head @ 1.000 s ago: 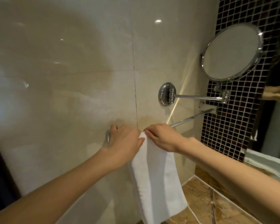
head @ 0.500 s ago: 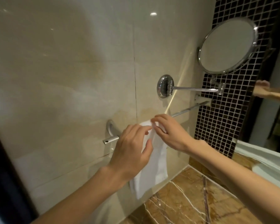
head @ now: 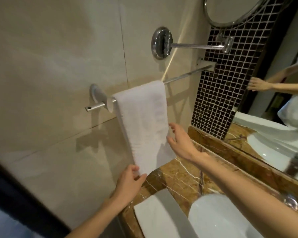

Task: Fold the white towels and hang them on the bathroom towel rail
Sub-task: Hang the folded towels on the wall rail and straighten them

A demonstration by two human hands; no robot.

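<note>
A folded white towel (head: pixel 143 117) hangs over the left part of the chrome towel rail (head: pixel 184 75) on the beige tiled wall. My left hand (head: pixel 129 182) is at the towel's lower left corner, thumb and fingers pinching the bottom edge. My right hand (head: pixel 181 143) lies along the towel's right edge near its lower half, fingers straight and touching the cloth. Another white towel (head: pixel 155 215) lies flat on the marble counter below.
A round chrome mirror (head: pixel 230 11) on a swing arm (head: pixel 196 46) juts out above the rail. A white basin (head: pixel 218 219) sits in the brown marble counter (head: pixel 175 181) at lower right. A wall mirror (head: pixel 282 107) and dark mosaic tiles (head: pixel 218 93) stand to the right.
Both hands have moved down from the top of the rail to the towel's lower part. The view has dropped and come closer, bringing the counter and basin into sight.
</note>
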